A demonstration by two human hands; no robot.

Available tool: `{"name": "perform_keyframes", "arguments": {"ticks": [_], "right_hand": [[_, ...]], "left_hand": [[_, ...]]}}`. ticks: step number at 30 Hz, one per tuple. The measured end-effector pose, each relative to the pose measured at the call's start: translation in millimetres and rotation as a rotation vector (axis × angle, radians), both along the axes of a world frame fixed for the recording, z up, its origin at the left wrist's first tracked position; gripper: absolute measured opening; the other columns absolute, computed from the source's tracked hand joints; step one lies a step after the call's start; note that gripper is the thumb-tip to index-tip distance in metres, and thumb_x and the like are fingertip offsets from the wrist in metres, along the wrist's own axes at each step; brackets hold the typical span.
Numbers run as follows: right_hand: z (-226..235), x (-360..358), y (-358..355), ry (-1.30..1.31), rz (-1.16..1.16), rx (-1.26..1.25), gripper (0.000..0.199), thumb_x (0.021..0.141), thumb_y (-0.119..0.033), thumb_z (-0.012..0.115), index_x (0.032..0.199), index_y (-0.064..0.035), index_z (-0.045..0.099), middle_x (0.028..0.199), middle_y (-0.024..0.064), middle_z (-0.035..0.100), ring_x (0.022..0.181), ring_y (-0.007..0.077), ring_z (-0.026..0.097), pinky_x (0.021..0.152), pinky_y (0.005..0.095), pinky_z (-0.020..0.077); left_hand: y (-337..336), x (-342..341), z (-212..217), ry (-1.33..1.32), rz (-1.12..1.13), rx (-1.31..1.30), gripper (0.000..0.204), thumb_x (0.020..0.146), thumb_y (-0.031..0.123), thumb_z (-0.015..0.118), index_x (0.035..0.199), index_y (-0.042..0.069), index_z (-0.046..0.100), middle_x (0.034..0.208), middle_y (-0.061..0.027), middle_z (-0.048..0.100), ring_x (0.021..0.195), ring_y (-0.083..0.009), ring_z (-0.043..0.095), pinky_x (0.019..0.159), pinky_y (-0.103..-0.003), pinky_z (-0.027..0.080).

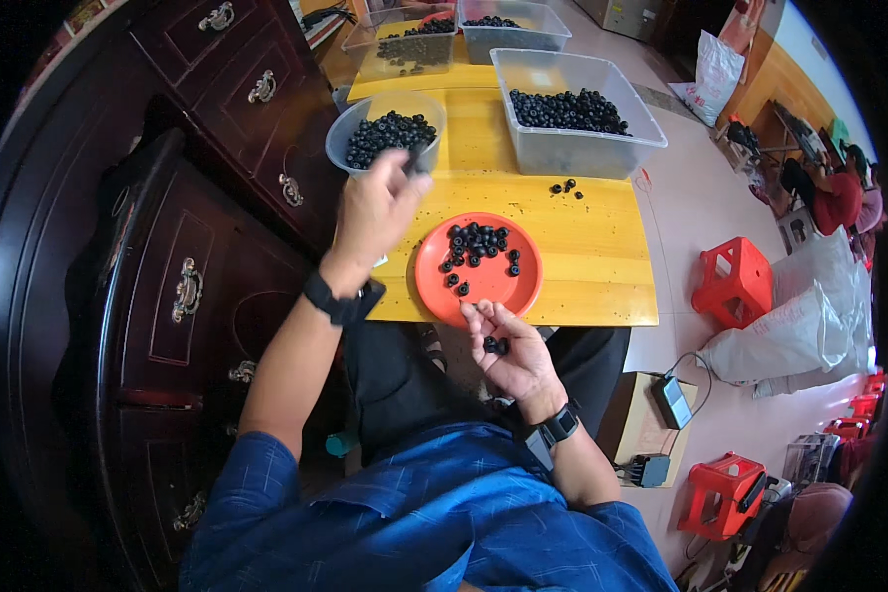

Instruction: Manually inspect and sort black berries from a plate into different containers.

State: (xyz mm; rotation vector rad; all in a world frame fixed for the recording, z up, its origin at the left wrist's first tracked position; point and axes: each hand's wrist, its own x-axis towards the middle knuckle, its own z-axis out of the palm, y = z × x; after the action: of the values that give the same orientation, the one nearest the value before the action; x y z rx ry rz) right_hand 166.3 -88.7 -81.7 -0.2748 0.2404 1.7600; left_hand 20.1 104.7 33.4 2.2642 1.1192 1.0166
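Note:
My left hand [377, 205] is over the near side of a round clear tub [340, 158] full of small black ring-like parts. Between its thumb and fingers is a black part [416, 158], blurred by motion. Palm up at the table's front edge, my right hand [516, 363] has its fingers curled around a few black ring-like parts [495, 345]. Just beyond its fingertips lies an orange-red plate [511, 294], bearing several more of these parts [478, 242], some showing a hole in the middle.
A large clear bin [587, 153] of black parts stands at the table's [602, 266] far right, with more bins [515, 39] behind. A few loose parts [566, 187] lie near it. Dark wooden drawers [187, 286] border the left; red stools [733, 281] and white sacks [789, 335] stand right.

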Motion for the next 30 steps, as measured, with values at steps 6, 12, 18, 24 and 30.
{"name": "perform_keyframes", "arguments": {"ticks": [6,12,18,24,30], "right_hand": [[21.4,2.2,6.8,-0.059,-0.095,-0.047,0.023,0.097,-0.018,0.057,0.113,-0.0016,0.061,0.128,0.0187,0.059,0.113,0.0275,0.059,0.1,0.0409,0.0477],[19.4,-1.4,14.8,-0.106,-0.116,-0.07,0.029,0.098,-0.018,0.054,0.122,-0.0013,0.057,0.131,0.0211,0.055,0.125,0.0318,0.052,0.107,0.046,0.0418],[11.8,-6.2,14.5,-0.045,-0.108,-0.027,0.031,0.098,-0.014,0.054,0.125,0.001,0.052,0.132,0.0217,0.054,0.124,0.0334,0.052,0.107,0.0484,0.0418],[10.1,-4.4,12.0,-0.067,-0.113,0.036,0.027,0.098,-0.012,0.054,0.123,0.0004,0.055,0.127,0.0183,0.057,0.118,0.0298,0.055,0.105,0.0451,0.0449],[9.6,-2.7,1.9,-0.277,-0.023,0.007,0.023,0.097,-0.017,0.059,0.116,-0.0059,0.063,0.106,0.0032,0.064,0.098,0.0144,0.061,0.084,0.0301,0.0548]], "left_hand": [[-22.6,-0.7,-8.4,0.125,-0.148,-0.183,0.04,0.087,0.022,0.07,0.119,0.001,0.06,0.073,-0.0071,0.062,0.067,-0.0119,0.059,0.061,-0.031,0.048],[-107.5,3.1,-47.9,0.181,-0.414,-0.321,0.033,0.08,0.018,0.075,0.11,0.007,0.067,0.065,-0.0063,0.06,0.058,-0.018,0.06,0.057,-0.033,0.048],[-122.3,5.5,-59.5,0.186,-0.439,-0.235,0.025,0.079,0.016,0.074,0.1,0.005,0.066,0.067,-0.0097,0.061,0.06,-0.0258,0.063,0.057,-0.037,0.049],[-123.4,5.1,-61.8,0.072,-0.357,-0.215,0.024,0.079,0.013,0.075,0.097,0.003,0.063,0.065,-0.0101,0.06,0.059,-0.0246,0.062,0.056,-0.035,0.048],[-115.7,1.5,-53.9,-0.044,-0.248,-0.253,0.02,0.077,0.012,0.078,0.087,0.006,0.062,0.063,-0.0065,0.058,0.056,-0.023,0.06,0.052,-0.034,0.046]]}}
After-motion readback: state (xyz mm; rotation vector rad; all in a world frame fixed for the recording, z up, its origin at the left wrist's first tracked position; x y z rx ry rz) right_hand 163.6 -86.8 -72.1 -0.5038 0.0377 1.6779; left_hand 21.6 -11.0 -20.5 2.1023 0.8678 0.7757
